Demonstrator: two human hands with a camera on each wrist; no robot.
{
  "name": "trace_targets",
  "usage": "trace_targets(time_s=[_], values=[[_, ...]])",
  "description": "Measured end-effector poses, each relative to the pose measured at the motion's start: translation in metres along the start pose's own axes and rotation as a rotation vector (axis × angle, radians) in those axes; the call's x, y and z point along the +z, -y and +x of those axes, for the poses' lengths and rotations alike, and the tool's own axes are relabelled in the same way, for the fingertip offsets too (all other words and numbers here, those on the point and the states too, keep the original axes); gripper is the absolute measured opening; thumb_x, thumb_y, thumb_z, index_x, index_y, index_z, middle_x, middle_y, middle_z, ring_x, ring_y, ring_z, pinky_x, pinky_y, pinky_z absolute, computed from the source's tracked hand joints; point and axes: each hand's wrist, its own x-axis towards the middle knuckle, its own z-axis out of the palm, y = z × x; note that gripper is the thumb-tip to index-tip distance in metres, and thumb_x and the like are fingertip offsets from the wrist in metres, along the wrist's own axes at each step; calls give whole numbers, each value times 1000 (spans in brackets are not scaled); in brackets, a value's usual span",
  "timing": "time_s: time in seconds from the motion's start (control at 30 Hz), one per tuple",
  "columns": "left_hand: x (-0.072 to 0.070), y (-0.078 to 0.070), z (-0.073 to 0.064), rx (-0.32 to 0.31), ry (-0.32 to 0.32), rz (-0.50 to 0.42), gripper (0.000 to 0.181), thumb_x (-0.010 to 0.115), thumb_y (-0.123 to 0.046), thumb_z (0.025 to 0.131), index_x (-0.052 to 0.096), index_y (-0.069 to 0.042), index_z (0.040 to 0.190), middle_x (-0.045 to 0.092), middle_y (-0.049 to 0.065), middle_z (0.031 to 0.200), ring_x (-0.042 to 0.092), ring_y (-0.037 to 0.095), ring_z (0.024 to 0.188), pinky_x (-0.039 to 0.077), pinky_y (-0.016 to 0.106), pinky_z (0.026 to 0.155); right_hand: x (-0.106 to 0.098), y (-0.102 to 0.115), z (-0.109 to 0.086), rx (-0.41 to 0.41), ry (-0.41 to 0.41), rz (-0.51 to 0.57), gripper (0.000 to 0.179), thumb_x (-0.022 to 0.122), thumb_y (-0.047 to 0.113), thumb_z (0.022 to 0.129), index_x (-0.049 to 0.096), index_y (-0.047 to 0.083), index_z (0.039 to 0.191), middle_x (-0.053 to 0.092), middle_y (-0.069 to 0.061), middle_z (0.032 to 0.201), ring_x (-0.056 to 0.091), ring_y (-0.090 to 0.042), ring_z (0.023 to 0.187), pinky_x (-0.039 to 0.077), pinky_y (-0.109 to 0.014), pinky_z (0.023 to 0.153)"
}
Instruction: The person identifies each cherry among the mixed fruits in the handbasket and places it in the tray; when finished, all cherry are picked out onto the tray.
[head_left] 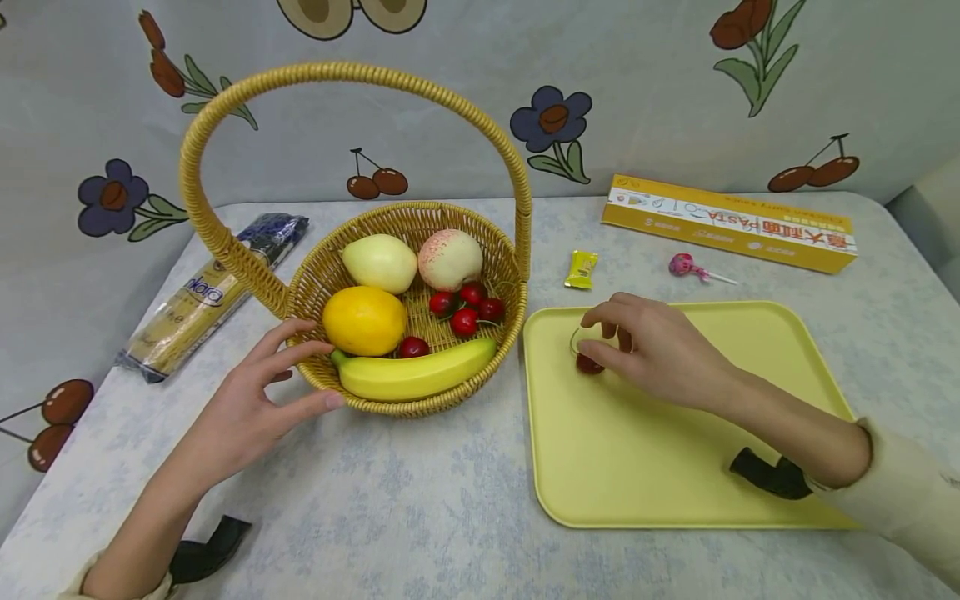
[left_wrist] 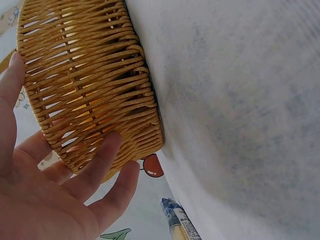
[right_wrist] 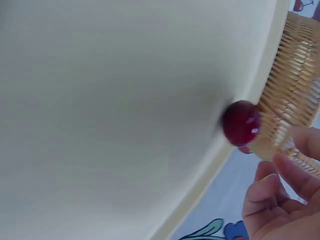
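My left hand point(head_left: 251, 417) is at the near left side of a woven basket point(head_left: 318, 379). Its fingers lie over the rim and the thumb is spread outside; the left wrist view shows the fingers spread on both sides of the basket wall point(left_wrist: 85, 85). My right hand point(head_left: 660, 346) bends over a dark red cherry point(head_left: 589, 364) on the yellow tray point(head_left: 675, 483). Thumb and index finger are parted beside the cherry's thin stem. In the right wrist view the cherry point(right_wrist: 241, 123) sits near the tray rim, just off the fingertips.
In the basket are a banana point(head_left: 420, 373), an orange-yellow fruit point(head_left: 365, 321), a pale yellow fruit point(head_left: 381, 263), a peach point(head_left: 451, 260) and several cherries point(head_left: 464, 322). Bagged pasta point(head_left: 202, 296) lies left; a yellow candy point(head_left: 581, 269), lollipop point(head_left: 682, 265) and pasta box point(head_left: 727, 223) lie behind the tray.
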Motion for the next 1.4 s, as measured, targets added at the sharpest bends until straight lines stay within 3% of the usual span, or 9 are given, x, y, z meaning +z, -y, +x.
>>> trace_targets(time_s=[0.3, 0.7, 0.8, 0.93, 1.13, 1.4], values=[[0, 1, 0, 11, -3, 5, 45, 77, -25, 88, 63, -7, 128, 34, 12, 151, 37, 40, 133, 41, 64, 94, -4, 31, 5, -130, -68, 115, 15, 72, 11, 90, 71, 9, 105, 63, 5, 91, 58, -5, 74, 51, -25, 57], [1, 2, 0, 29, -8, -7, 44, 76, -23, 89, 63, -7, 127, 35, 12, 151, 38, 40, 132, 42, 63, 92, 9, 64, 30, -339, -125, 128, 17, 73, 8, 88, 71, 9, 104, 65, 1, 101, 56, -9, 85, 50, -27, 59], [1, 2, 0, 25, -7, -3, 44, 76, -24, 89, 63, -7, 128, 35, 12, 151, 38, 40, 131, 42, 63, 92, 11, 73, 39, -357, -102, 111, 17, 73, 9, 88, 71, 8, 105, 64, 0, 103, 57, -11, 83, 49, -26, 62], [1, 2, 0, 20, -5, -2, 45, 76, -24, 89, 63, -6, 128, 35, 12, 151, 38, 39, 131, 42, 63, 93, 16, 80, 57, -340, -31, 75, 18, 72, 10, 89, 71, 6, 106, 64, -4, 106, 59, -17, 86, 50, -27, 71], [1, 3, 0, 33, -5, -5, 44, 76, -23, 89, 63, -7, 128, 35, 12, 151, 39, 39, 131, 43, 63, 92, 24, 85, 87, -243, 126, 46, 22, 70, 10, 90, 71, 5, 111, 64, -7, 110, 57, -21, 93, 48, -33, 81], [1, 5, -1, 44, -5, -18, 43, 76, -21, 89, 63, -7, 128, 34, 11, 151, 37, 39, 132, 42, 62, 92, 37, 91, 110, -135, 242, -101, 29, 68, 27, 94, 70, 9, 117, 60, -7, 101, 50, -19, 77, 42, -32, 65]])
